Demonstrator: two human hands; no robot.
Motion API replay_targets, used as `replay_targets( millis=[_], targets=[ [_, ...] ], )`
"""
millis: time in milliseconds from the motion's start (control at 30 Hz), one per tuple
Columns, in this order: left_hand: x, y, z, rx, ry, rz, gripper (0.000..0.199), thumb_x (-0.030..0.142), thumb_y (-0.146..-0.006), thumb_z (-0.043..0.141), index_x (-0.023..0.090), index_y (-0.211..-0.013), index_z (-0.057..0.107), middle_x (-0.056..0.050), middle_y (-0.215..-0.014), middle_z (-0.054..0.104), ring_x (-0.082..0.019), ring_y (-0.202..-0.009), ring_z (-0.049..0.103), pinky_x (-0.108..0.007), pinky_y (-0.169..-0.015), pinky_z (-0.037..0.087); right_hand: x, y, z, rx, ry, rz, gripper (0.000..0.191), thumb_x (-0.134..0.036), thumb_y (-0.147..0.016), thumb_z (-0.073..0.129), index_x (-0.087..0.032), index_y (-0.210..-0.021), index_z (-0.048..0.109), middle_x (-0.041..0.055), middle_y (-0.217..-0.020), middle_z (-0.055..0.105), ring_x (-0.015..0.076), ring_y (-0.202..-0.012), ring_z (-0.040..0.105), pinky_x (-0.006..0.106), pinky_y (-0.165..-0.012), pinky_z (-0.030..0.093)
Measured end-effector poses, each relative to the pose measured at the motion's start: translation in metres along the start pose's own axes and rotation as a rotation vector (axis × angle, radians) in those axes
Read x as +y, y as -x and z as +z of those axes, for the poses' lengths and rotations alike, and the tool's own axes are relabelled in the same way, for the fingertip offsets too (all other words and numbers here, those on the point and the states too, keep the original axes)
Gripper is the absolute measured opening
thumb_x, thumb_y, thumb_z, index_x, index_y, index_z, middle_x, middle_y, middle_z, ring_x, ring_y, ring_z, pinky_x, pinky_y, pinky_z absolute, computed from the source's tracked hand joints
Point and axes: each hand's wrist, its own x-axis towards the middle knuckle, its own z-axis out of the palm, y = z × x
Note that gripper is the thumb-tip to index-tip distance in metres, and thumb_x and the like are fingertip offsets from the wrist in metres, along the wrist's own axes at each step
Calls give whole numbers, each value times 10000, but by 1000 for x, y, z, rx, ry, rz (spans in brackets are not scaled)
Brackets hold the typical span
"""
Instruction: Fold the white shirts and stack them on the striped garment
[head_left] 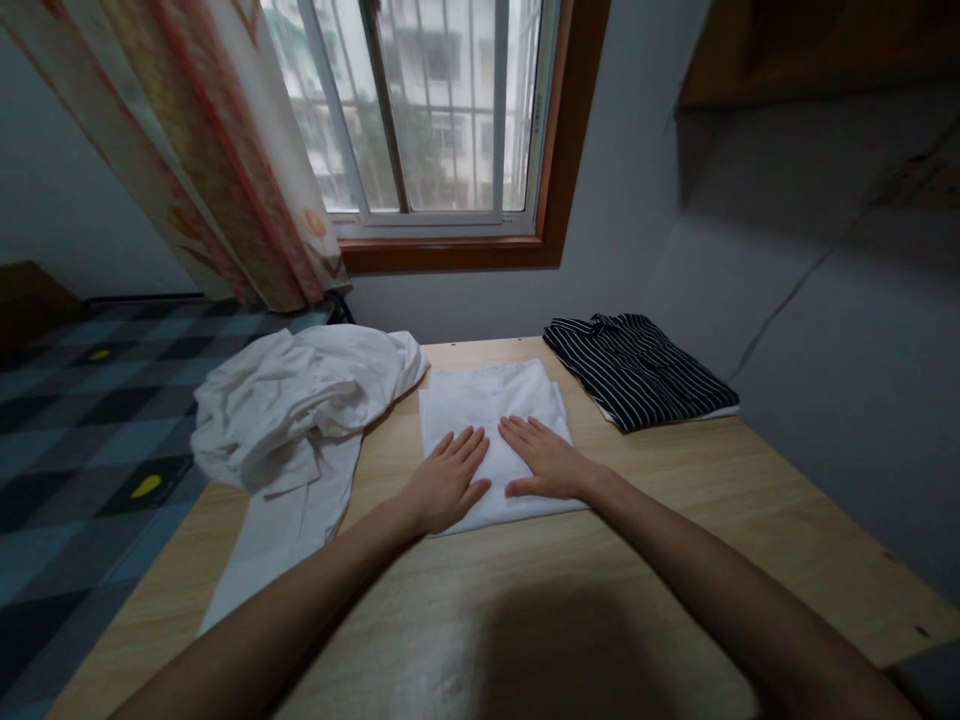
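Wooden table [675, 520] bears a white folded cloth [487, 410], pressed flat.

I'm facing a window [420, 110] with white bars and a brown wooden frame — dull daylight comes through it, with buildings and trees outside. A floral orange curtain [217, 150] hangs to its left. The walls [787, 300] around me are plain grey. My light wooden desk [675, 520] stands against them — to the left lies a dark checked floor [82, 420].
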Motion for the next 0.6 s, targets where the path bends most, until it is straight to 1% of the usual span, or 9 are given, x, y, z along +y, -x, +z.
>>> replay_targets(
  millis=[133, 267, 367, 433, 500, 567, 600],
  targets=[
    [-9, 16, 3, 33, -34, 14, 729, 578, -943, 339, 142, -1520, 249, -159, -1571, 226, -304, -1466, 162, -481, -1171, 176, 10, 18, -4, -4, 31, 41, 951, -685, -835, 515, -91, -1521, 233, 199, -1554, 244, 297, -1457, 199, 486, -1186, 167],
    [-12, 32, 2, -7, -58, -16, 842, 666, -902, 346, 123, -1531, 208, -177, -1575, 190, -325, -1467, 134, -489, -1168, 170, 20, 40, -8, -40, 45, 117, 956, -678, -835, 523, -84, -1522, 225, 202, -1559, 218, 302, -1457, 198, 492, -1182, 180],
    [-14, 50, -1, -27, -82, -2, 881, 685, -884, 364, 132, -1541, 165, -179, -1580, 159, -331, -1467, 127, -495, -1162, 181, 26, 62, -9, -47, 39, 163, 893, -628, -864, 522, -92, -1520, 239, 196, -1558, 224, 303, -1454, 205, 498, -1177, 198],
    [-16, 62, -3, -37, -91, 20, 908, 697, -863, 400, 154, -1545, 146, -178, -1578, 165, -336, -1463, 148, -507, -1155, 193, 27, 78, -10, -35, 20, 169, 854, -601, -875, 525, -118, -1522, 246, 182, -1556, 244, 300, -1451, 217, 504, -1170, 220],
    [-19, 72, -7, -39, -91, 37, 902, 690, -854, 432, 178, -1545, 158, -170, -1573, 194, -338, -1454, 190, -522, -1149, 206, 25, 93, -11, -8, 3, 151, 877, -610, -845, 567, -138, -1519, 264, 178, -1548, 275, 306, -1440, 252, 511, -1160, 251],
    [-22, 76, -10, -20, -89, 45, 825, 650, -876, 439, 205, -1534, 220, -155, -1561, 251, -328, -1437, 255, -521, -1142, 231, 20, 104, -11, 47, 7, 119, 884, -601, -800, 634, -149, -1496, 330, 182, -1519, 345, 320, -1408, 326, 522, -1138, 300],
    [-24, 77, -11, -5, -90, 48, 772, 627, -888, 438, 213, -1519, 274, -149, -1547, 297, -324, -1420, 301, -518, -1136, 252, 17, 107, -12, 86, 19, 101, 835, -566, -798, 658, -154, -1470, 384, 183, -1487, 404, 324, -1378, 377, 525, -1119, 335]
  ],
)
